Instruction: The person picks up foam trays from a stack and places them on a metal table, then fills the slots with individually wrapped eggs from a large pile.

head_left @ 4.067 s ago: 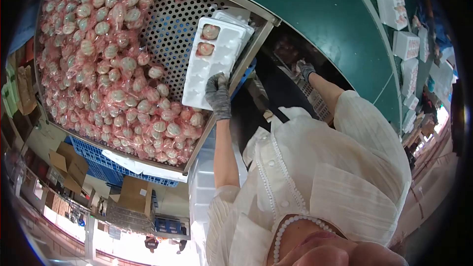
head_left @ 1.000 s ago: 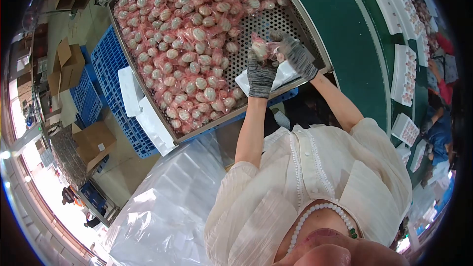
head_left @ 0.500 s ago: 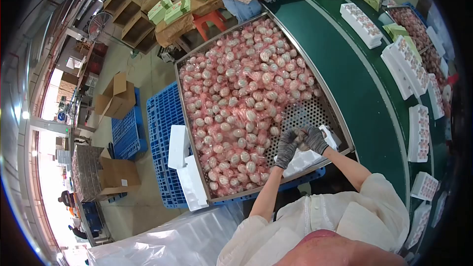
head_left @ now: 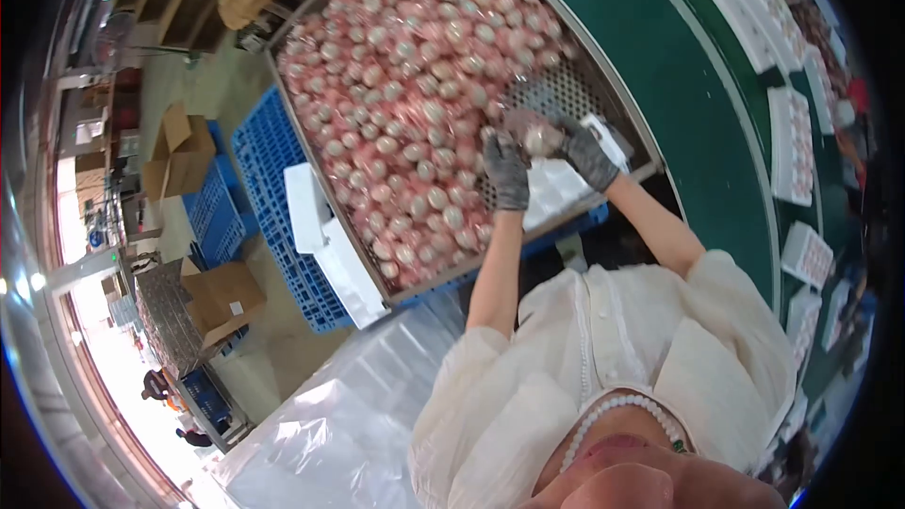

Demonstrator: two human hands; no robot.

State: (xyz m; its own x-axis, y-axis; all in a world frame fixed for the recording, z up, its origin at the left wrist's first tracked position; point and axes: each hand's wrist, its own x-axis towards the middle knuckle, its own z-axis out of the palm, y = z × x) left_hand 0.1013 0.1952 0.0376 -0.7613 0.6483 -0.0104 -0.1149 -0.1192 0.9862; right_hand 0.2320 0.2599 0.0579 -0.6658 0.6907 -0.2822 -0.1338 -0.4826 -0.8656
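Observation:
A metal bin (head_left: 633, 66) with a perforated floor holds a heap of egg-shaped items in clear, pink-tinged plastic wrap (head_left: 405, 85). My left hand (head_left: 507, 174), in a grey glove, is over the bin's near side, fingers apart, with nothing clearly held. To its right, my gloved right hand (head_left: 586, 155) has its fingers on one wrapped egg-shaped item (head_left: 540, 139), which hangs between the two hands. Just below them lies a white foam tray (head_left: 554, 193) with molded hollows, at the bin's near edge. Another white piece (head_left: 608, 139) shows beside my right hand.
A green conveyor belt (head_left: 693, 132) curves along the right, carrying filled white trays (head_left: 792, 146). On the left are white foam pieces (head_left: 330, 250), blue pallets (head_left: 283, 198) and open cardboard boxes (head_left: 177, 153). Clear plastic sheeting (head_left: 339, 415) covers something at the lower left.
My view has tilted down, so the bin sits higher in frame. My hands, earlier together, have moved apart, and a wrapped egg-shaped item now shows between them.

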